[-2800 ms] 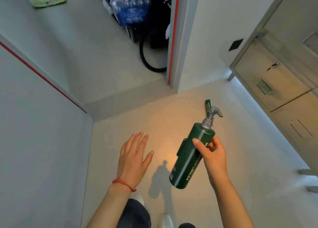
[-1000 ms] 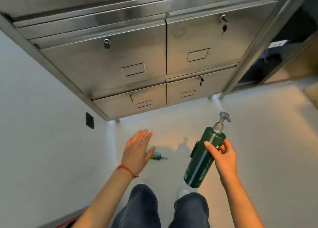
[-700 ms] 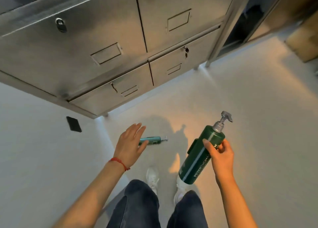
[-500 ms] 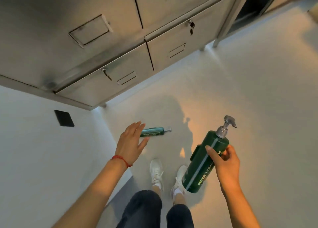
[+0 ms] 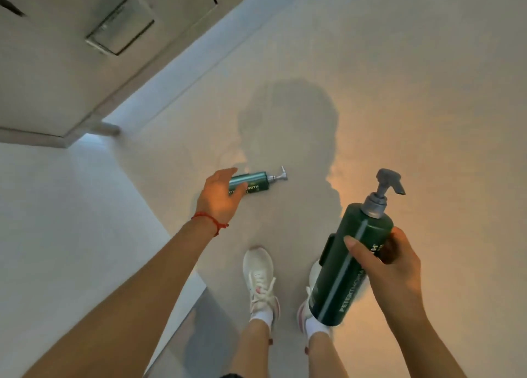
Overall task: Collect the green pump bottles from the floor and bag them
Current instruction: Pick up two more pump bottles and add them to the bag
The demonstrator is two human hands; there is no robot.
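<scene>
My right hand (image 5: 390, 266) grips a big green pump bottle (image 5: 352, 262), tilted, pump up. A smaller green bottle (image 5: 254, 183) lies on its side on the floor (image 5: 399, 92); my left hand (image 5: 218, 196), fingers open, overlaps its base end.

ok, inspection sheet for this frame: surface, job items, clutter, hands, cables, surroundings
Surface: pale floor, bare, with the person's shadow on it.
Job items: large green bottle held off the floor; small green bottle lying on its side on the floor, pump pointing right. No bag in view.
Clutter: nothing seen.
Hands: right hand gripping the large bottle; left hand open, over the small bottle's base end, contact unclear.
Cables: nothing seen.
Surroundings: metal cabinet upper left, white wall at left, white shoes below the small bottle.
</scene>
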